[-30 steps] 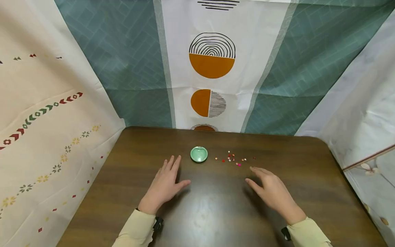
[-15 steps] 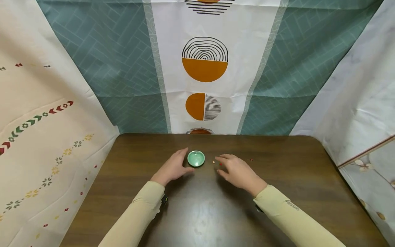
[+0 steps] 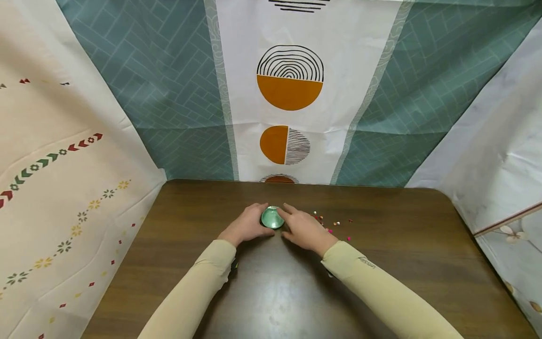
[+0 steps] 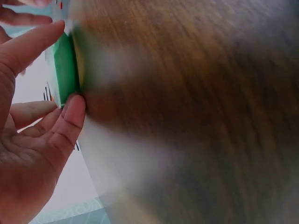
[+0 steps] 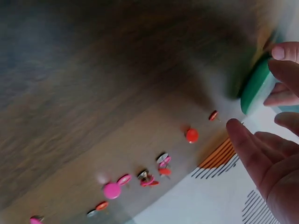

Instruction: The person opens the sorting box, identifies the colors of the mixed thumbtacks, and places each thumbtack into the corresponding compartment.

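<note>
A small round green dish (image 3: 272, 218) stands on the wooden table between both hands. My left hand (image 3: 249, 223) curves round its left side, fingers on the far side and thumb near the front. In the left wrist view a fingertip (image 4: 75, 108) is right at the dish's edge. From the right comes my right hand (image 3: 306, 228), fingers loosely bent and one overlapping the dish's rim. The right wrist view shows fingers on either side of the dish (image 5: 256, 87). Red, pink and metallic thumbtacks, such as a red one (image 5: 192, 135), lie loose beside the right hand.
More thumbtacks are scattered past the right hand, among them a magenta one (image 3: 349, 238); others are hidden behind that hand. The brown table (image 3: 271, 301) ends at a patterned cloth backdrop (image 3: 292, 150), with white cloths hanging at both sides.
Over the last second both hands have moved inward and forward to the dish. The right hand has passed leftward over the tacks; a magenta tack now lies farther right than those seen before.
</note>
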Available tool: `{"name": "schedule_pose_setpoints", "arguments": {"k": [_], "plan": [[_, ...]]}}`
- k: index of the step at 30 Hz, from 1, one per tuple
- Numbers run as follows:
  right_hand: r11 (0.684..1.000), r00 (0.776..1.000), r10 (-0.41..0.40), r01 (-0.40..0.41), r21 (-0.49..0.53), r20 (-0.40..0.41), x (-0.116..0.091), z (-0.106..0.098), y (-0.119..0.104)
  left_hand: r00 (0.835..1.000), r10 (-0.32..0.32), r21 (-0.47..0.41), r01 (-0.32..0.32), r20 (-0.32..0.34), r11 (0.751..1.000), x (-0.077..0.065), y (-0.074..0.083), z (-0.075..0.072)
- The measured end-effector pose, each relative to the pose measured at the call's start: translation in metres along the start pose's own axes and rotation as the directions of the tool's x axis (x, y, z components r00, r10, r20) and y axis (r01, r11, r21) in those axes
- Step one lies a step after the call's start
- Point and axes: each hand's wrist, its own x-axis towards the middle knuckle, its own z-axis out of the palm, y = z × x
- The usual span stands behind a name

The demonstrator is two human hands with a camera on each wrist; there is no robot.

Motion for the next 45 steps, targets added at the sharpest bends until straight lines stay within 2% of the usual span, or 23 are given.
{"name": "schedule_pose_setpoints", "arguments": {"k": [5, 10, 15, 22, 27, 30, 33, 37, 40, 45], "plan": [[0.999, 1.000, -0.012, 0.013, -0.031, 0.019, 0.011, 0.002, -0.003, 0.999, 0.042, 0.023, -0.042, -0.011, 0.999, 0.004, 0.000, -0.002], [0.997, 1.000, -0.026, 0.026, -0.069, 0.003, 0.017, 0.006, -0.005, 0.997, 0.077, 0.039, -0.077, 0.005, 0.996, 0.006, 0.000, 0.000], [0.991, 0.998, -0.055, 0.056, -0.124, 0.014, 0.021, 0.007, -0.008, 0.998, 0.067, 0.066, -0.068, 0.013, 0.996, 0.006, 0.002, 0.000], [0.977, 0.994, -0.084, 0.094, -0.191, 0.063, 0.022, 0.006, -0.013, 0.996, 0.078, 0.065, -0.081, 0.048, 0.995, -0.001, 0.000, -0.001], [0.966, 0.991, -0.116, 0.127, -0.227, 0.061, 0.023, 0.009, -0.014, 0.993, 0.112, 0.085, -0.115, 0.040, 0.990, -0.005, -0.002, 0.000], [0.934, 0.987, -0.148, 0.159, -0.318, 0.060, 0.025, 0.012, -0.015, 0.991, 0.130, 0.115, -0.132, 0.028, 0.985, -0.005, -0.002, 0.001], [0.883, 0.981, -0.191, 0.192, -0.428, 0.045, 0.027, 0.015, -0.017, 0.989, 0.150, 0.129, -0.151, 0.011, 0.980, -0.006, -0.001, 0.001], [0.821, 0.972, -0.233, 0.211, -0.530, 0.026, 0.028, 0.019, -0.022, 0.989, 0.145, 0.142, -0.144, 0.007, 0.979, -0.007, 0.000, -0.001], [0.782, 0.972, -0.233, 0.208, -0.587, 0.034, 0.029, 0.022, -0.023, 0.991, 0.133, 0.150, -0.134, 0.017, 0.980, -0.006, 0.000, -0.001], [0.749, 0.974, -0.221, 0.196, -0.633, 0.041, 0.029, 0.028, -0.024, 0.991, 0.129, 0.154, -0.131, 0.023, 0.979, -0.005, -0.001, 0.001]]}}
